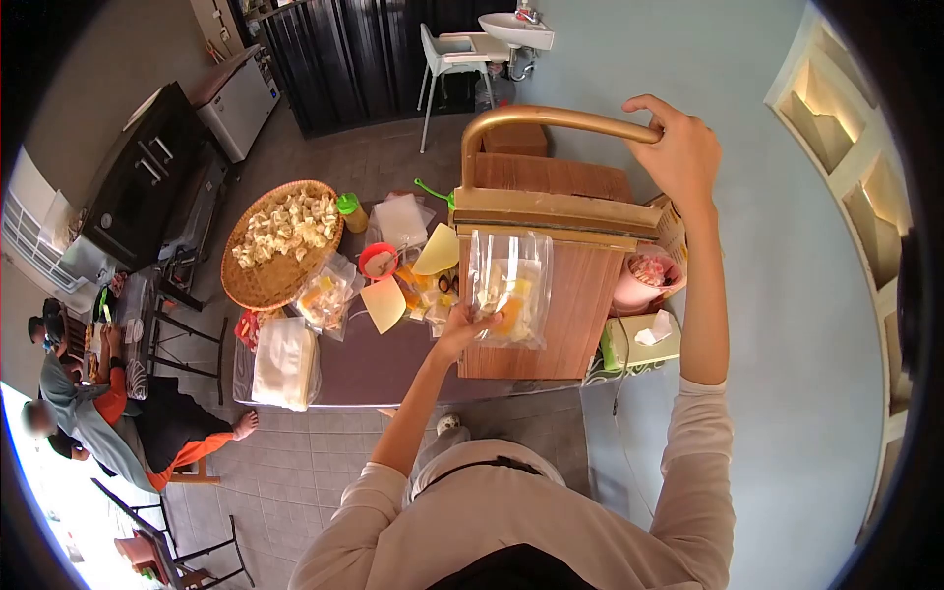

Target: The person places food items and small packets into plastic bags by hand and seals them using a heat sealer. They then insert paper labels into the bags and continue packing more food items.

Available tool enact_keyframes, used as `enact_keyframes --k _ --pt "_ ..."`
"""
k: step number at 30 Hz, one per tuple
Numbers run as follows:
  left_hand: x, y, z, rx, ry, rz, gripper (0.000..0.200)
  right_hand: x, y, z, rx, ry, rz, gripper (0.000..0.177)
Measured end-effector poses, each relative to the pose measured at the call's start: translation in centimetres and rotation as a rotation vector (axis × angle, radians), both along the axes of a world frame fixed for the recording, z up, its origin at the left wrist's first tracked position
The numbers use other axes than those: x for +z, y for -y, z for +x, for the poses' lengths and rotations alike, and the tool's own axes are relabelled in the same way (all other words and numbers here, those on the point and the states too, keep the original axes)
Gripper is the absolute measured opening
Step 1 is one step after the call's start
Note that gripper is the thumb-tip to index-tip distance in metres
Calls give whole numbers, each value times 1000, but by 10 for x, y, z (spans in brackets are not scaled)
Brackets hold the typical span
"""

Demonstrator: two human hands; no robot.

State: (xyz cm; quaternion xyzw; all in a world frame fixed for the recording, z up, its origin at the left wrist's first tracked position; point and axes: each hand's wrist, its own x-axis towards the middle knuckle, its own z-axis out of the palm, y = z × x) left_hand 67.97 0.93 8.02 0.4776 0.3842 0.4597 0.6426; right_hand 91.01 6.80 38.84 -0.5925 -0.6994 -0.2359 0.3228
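Observation:
My left hand [464, 332] grips the lower left side of a clear plastic bag [526, 295], which has pale food pieces and an orange-yellow packet inside. The bag's top edge lies at the front of a bag sealer [551, 218], against its bar; whether it reaches between the jaws is hard to see. Mounted on a wood-grain box [565, 324], the sealer has a gold bent handle [551, 116]. My right hand [678, 147] is closed around the handle's right end, with one finger sticking out to the left.
Left on the table [374, 369] stand a woven basket [270, 285] of pale pieces, filled bags [326, 295], a stack of empty bags [285, 364], a red bowl [378, 261] and a green-capped jar [352, 211]. Right are a pink container [644, 280] and tissue box [639, 344]. People sit far left.

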Motion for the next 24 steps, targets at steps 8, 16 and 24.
enact_keyframes --k 8,16,24 --pt "6 -14 16 95 70 -14 35 3 8 -3 -25 3 -59 20" --pt "9 -8 12 15 -10 31 33 -2 22 -4 -31 2 -69 19" --pt "24 -8 15 25 -23 -36 32 -1 11 -2 4 -5 -72 17"
